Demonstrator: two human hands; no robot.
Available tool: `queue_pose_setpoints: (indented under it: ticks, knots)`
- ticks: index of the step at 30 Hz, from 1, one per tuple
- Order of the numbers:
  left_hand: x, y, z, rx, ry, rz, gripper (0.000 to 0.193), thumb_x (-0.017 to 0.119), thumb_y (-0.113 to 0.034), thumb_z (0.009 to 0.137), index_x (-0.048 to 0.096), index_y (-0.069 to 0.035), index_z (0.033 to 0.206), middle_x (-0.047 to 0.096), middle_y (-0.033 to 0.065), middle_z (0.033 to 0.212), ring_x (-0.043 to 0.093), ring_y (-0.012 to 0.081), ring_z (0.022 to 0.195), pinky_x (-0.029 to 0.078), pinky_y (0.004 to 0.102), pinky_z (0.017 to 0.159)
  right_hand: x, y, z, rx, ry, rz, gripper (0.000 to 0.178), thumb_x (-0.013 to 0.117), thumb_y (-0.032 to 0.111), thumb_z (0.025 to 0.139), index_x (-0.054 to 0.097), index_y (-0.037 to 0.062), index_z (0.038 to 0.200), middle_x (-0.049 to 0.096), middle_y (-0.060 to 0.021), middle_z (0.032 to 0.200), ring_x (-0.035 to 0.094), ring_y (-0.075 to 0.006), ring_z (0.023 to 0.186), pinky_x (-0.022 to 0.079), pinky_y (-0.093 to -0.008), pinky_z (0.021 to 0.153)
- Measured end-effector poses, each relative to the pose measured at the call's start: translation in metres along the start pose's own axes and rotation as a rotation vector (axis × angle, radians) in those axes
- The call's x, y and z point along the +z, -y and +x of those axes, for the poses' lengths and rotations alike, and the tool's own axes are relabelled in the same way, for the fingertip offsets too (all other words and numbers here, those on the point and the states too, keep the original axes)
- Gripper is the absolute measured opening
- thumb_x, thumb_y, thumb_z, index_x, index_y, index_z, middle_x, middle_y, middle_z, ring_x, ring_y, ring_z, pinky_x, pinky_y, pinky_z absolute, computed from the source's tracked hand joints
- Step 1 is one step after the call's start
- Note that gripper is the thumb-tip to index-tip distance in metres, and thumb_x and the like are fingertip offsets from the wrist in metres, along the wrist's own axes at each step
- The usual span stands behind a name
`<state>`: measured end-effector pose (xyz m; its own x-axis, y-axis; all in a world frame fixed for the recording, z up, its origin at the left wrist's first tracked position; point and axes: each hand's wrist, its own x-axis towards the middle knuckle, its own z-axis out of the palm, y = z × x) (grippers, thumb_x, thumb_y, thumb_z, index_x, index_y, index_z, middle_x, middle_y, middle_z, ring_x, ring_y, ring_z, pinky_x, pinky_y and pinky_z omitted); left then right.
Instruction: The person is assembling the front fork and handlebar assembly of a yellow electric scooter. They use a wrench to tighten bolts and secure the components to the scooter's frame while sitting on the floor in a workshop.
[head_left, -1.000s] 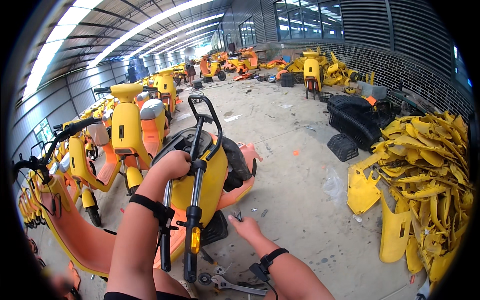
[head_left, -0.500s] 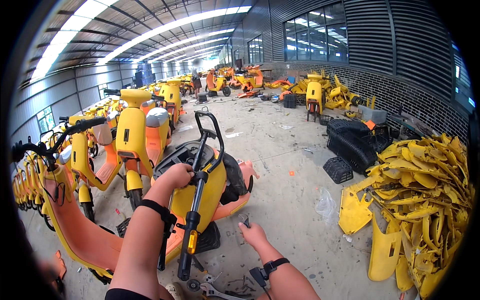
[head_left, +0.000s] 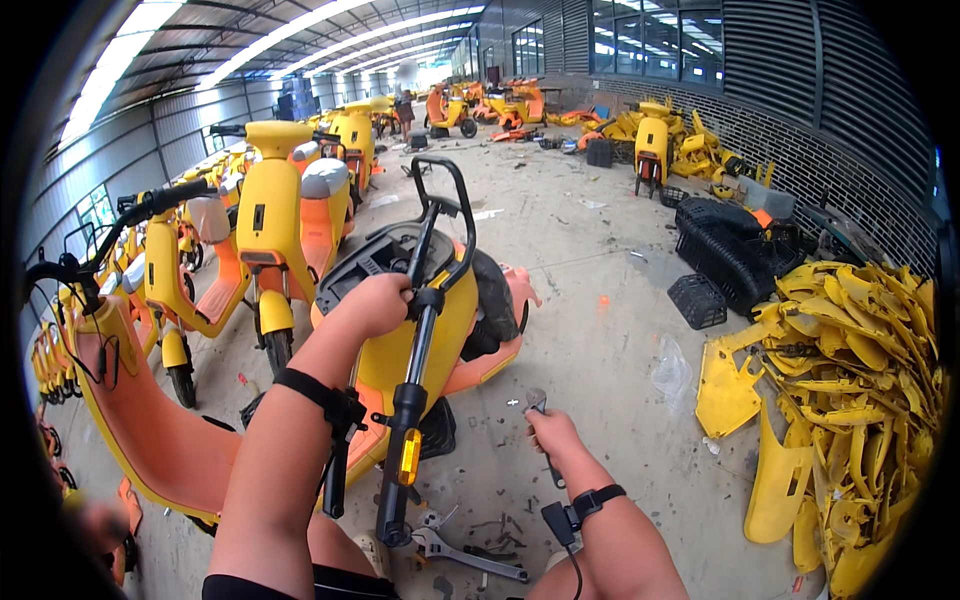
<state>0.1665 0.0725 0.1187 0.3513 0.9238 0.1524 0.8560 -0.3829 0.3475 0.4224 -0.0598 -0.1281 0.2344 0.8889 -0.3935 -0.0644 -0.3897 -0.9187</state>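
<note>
My left hand [head_left: 383,303] is closed around the upper part of a scooter's front fork [head_left: 418,340], a black and silver piece with an amber reflector. The fork leans at a slant against a yellow and orange scooter body [head_left: 375,365], its lower end toward me. To the right of the fork, my right hand [head_left: 556,436] holds an adjustable wrench [head_left: 537,400] above the floor. The wrench's jaw shows past the fingers, and its dark handle end comes out below the hand. A larger adjustable wrench [head_left: 470,555] lies on the floor near my knees, among small scattered parts.
At my left stands an orange and yellow scooter [head_left: 165,440], with rows of similar scooters [head_left: 268,210] beyond. A heap of yellow panels [head_left: 850,400] rises at the right. Black plastic baskets [head_left: 698,302] and a clear plastic bag [head_left: 671,370] lie nearer the middle.
My view has tipped down and turned slightly left. My right hand has moved right with the wrench, whose handle end now shows. My left hand keeps its hold on the fork.
</note>
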Motion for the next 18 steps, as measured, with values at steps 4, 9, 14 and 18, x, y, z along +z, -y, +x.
queue_pose_setpoints:
  ticks: [4,9,14,18]
  knots:
    - [0.000,0.004,-0.006,0.036,0.007,0.038,0.025,0.054,-0.017,0.093,0.068,-0.002,0.108,0.068,0.0233,0.101,0.064,0.0408,0.099,0.050,0.0465,0.087,0.002,-0.003,0.000,0.018,-0.012,0.012,0.029,0.059,0.025,0.095,0.060,-0.0025,0.104,0.063,-0.0084,0.082,0.053,-0.0139,0.060,0.043,-0.0299,0.053]
    - [0.002,0.008,0.001,0.075,0.016,0.104,0.023,0.052,-0.018,0.095,0.065,-0.001,0.104,0.069,0.0223,0.099,0.065,0.0398,0.099,0.050,0.0472,0.085,0.007,-0.001,-0.002,0.043,-0.029,-0.046,0.028,0.059,0.024,0.095,0.060,-0.0020,0.103,0.063,-0.0075,0.082,0.053,-0.0135,0.060,0.043,-0.0292,0.053]
    - [0.005,0.013,-0.007,0.093,-0.035,0.132,0.020,0.052,-0.020,0.096,0.061,-0.002,0.099,0.069,0.0204,0.096,0.064,0.0396,0.097,0.050,0.0484,0.082,0.016,0.002,-0.006,0.044,-0.043,-0.054,0.029,0.059,0.025,0.095,0.061,-0.0022,0.104,0.063,-0.0077,0.082,0.054,-0.0139,0.061,0.044,-0.0300,0.054]
    - [0.013,0.017,-0.009,0.111,-0.072,0.178,0.018,0.052,-0.020,0.096,0.058,-0.004,0.101,0.068,0.0199,0.096,0.064,0.0398,0.096,0.050,0.0490,0.080,0.020,0.002,-0.009,0.010,-0.037,-0.046,0.029,0.059,0.025,0.094,0.062,-0.0025,0.102,0.065,-0.0085,0.084,0.056,-0.0151,0.062,0.045,-0.0303,0.055]
